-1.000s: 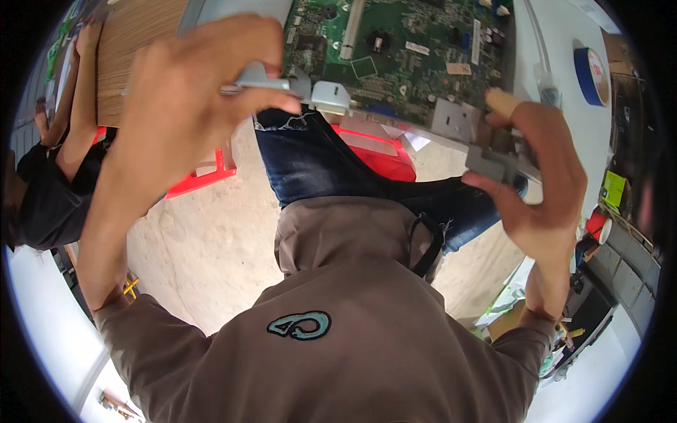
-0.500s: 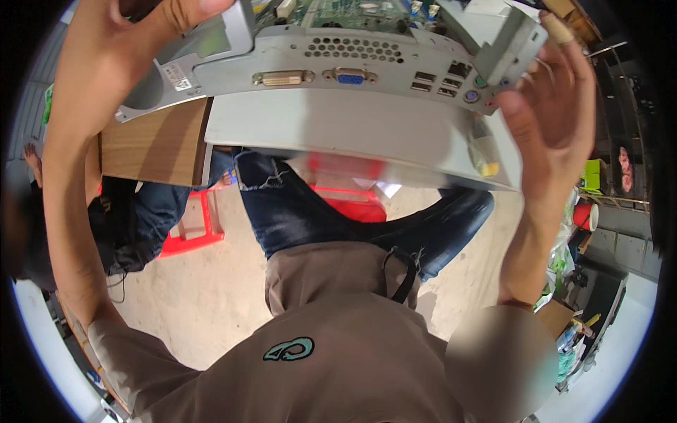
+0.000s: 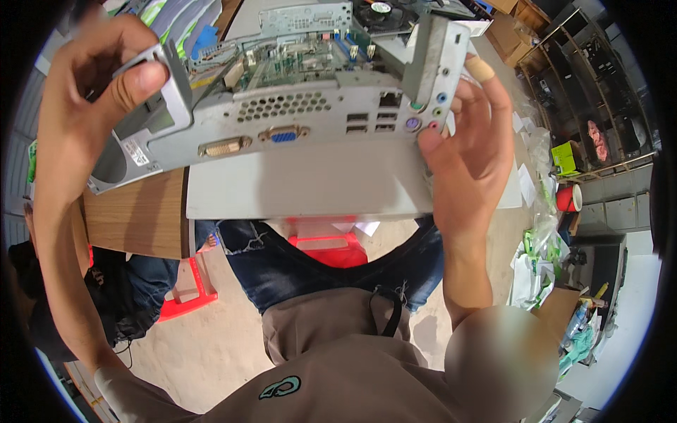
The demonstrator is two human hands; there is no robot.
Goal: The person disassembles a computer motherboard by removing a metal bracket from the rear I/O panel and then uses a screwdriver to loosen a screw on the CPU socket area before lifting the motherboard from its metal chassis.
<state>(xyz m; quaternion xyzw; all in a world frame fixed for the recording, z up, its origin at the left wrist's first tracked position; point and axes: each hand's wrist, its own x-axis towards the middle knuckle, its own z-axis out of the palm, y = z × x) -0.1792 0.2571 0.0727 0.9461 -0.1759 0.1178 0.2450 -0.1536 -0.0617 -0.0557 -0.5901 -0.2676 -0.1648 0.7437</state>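
Observation:
A grey metal computer chassis [image 3: 211,116] stretches between my two hands, its port panel facing me. Its left end sits slightly lower than its right. On the panel are a white video port [image 3: 224,146], a blue video port [image 3: 284,135] and several smaller sockets. Behind the panel shows a green circuit board [image 3: 289,62]. My left hand [image 3: 106,88] is closed on the bracket at the left end, thumb on the front. My right hand [image 3: 472,144] grips the right end beside the audio sockets, thumb in front and fingers partly hidden behind the upright metal flange [image 3: 430,67].
Under the chassis lies a white tabletop [image 3: 310,190], adjoining a brown wooden one [image 3: 137,215]. A black fan [image 3: 384,14] is at the back. Red stools [image 3: 187,296] stand below; another person sits at left. Shelving [image 3: 585,84] and plastic bags [image 3: 539,218] are at right.
The chassis now appears lower and further left in view, tilted down at its left end, with more of the circuit board showing. Both hands keep hold; my view has shifted too.

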